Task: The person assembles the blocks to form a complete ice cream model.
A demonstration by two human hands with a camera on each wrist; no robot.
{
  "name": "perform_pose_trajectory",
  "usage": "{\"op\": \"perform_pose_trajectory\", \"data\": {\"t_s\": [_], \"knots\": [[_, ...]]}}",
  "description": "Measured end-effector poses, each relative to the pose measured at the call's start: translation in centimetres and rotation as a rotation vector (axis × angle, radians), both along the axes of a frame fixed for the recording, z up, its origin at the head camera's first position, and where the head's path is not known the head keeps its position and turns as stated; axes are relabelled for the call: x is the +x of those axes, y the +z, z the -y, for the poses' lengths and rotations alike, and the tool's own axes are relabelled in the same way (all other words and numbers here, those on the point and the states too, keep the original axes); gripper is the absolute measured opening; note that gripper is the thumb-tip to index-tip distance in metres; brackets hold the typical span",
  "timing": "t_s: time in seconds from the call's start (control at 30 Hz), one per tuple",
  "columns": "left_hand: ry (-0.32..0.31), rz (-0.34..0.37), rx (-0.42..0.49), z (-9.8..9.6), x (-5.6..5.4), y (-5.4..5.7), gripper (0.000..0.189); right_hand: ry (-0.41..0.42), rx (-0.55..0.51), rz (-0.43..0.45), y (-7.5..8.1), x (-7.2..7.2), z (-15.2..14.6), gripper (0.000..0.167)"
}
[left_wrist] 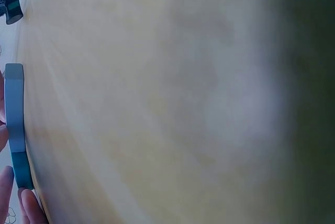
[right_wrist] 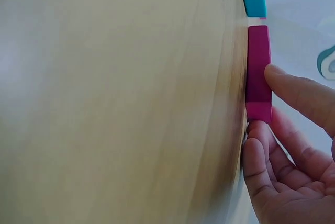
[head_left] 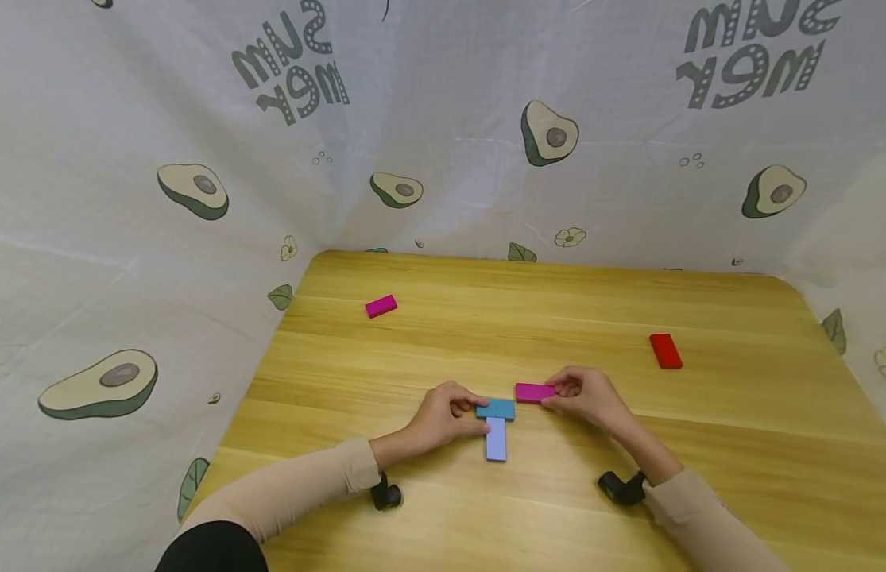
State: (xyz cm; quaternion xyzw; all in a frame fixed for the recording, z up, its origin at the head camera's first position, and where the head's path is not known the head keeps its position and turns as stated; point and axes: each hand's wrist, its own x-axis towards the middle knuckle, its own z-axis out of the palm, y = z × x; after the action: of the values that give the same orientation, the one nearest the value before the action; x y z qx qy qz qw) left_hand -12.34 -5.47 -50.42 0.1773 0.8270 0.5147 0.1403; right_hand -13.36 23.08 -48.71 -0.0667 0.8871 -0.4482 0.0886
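Note:
Two flat blocks make a T on the table: a blue block (head_left: 496, 409) lies crosswise at the far end of a periwinkle block (head_left: 496, 442). My left hand (head_left: 443, 415) holds the blue block near its left end, with the index finger at its far side and the thumb against the periwinkle block. My right hand (head_left: 584, 395) pinches a magenta block (head_left: 533, 393) by its right end. A small gap parts this block from the blue one, also visible in the right wrist view. In the left wrist view only some fingertips (left_wrist: 32, 208) show beside the blocks.
Another magenta block (head_left: 381, 306) lies at the far left of the wooden table (head_left: 443, 318). A red block (head_left: 666, 351) rests toward the right. A printed cloth (head_left: 457, 143) hangs behind the table. Black wrist cameras (head_left: 621, 488) sit below both wrists.

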Motion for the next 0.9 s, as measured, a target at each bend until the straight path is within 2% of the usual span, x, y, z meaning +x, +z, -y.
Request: {"op": "perform_pose_trajectory", "data": {"t_s": [0.9], "knots": [[0.0, -0.004, -0.021, -0.1, -0.1, 0.2, 0.03, 0.099, -0.073, -0.001, -0.3, -0.9, 2.2, 0.023]]}}
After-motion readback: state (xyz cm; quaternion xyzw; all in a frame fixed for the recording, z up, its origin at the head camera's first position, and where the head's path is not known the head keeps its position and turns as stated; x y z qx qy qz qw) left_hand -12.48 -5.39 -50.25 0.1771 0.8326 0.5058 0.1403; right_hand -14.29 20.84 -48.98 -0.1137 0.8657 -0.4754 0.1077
